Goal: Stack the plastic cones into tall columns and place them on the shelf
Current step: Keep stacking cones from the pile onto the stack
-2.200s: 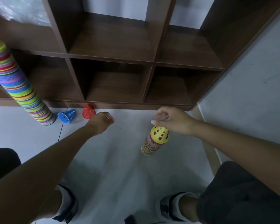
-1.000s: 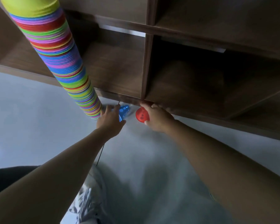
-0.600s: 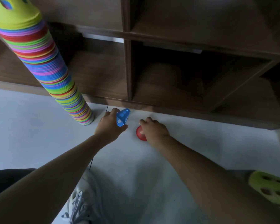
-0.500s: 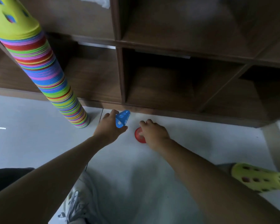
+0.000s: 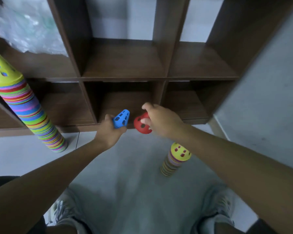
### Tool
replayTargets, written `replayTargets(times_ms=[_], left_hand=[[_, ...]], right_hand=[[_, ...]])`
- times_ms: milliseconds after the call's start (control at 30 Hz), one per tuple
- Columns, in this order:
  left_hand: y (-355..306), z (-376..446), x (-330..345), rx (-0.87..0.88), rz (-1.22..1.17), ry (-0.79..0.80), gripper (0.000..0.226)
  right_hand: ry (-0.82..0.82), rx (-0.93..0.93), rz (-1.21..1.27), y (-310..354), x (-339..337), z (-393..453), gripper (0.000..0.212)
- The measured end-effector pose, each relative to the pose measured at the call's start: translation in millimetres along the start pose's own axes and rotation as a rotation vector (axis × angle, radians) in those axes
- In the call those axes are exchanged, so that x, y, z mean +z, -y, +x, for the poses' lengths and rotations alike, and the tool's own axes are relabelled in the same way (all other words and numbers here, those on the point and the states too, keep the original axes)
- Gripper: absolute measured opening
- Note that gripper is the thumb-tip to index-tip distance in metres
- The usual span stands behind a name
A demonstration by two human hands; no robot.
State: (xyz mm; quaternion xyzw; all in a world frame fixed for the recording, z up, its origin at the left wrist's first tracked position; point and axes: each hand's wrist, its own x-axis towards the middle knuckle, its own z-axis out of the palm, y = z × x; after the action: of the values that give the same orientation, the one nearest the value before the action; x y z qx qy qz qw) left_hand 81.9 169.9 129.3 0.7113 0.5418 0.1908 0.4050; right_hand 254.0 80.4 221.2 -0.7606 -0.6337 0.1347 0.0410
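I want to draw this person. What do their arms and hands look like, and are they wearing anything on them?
Both arms are bare from the elbow down: no sleeves, gloves, watch or rings show. The left hand and right hand are bare too. Lower down you can see dark shorts and light sneakers.

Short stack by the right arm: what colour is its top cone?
Yellow, on the short stack's top cone, clearest in the head view.

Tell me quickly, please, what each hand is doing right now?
Left hand: closed around the wide end of the blue cone, held off the floor.
Right hand: closed on the red cone, also lifted.
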Motion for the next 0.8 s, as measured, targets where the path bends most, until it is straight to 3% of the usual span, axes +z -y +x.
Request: replayTargets(times_ms=[233,433,800], left_hand=[[-63,-45,21,0.056,-0.226,0.062,0.043],[-91,-73,34,0.015,-0.513,0.154,0.037],[-116,-97,54,0.068,-0.508,0.156,0.042]], right_hand=[[-0.123,0.036,0.111,-50,-60,-78,0.049],[-0.042,0.066,0.145,-80,-46,-120,0.054],[-0.087,0.231,0.301,-87,6,-117,0.072]])
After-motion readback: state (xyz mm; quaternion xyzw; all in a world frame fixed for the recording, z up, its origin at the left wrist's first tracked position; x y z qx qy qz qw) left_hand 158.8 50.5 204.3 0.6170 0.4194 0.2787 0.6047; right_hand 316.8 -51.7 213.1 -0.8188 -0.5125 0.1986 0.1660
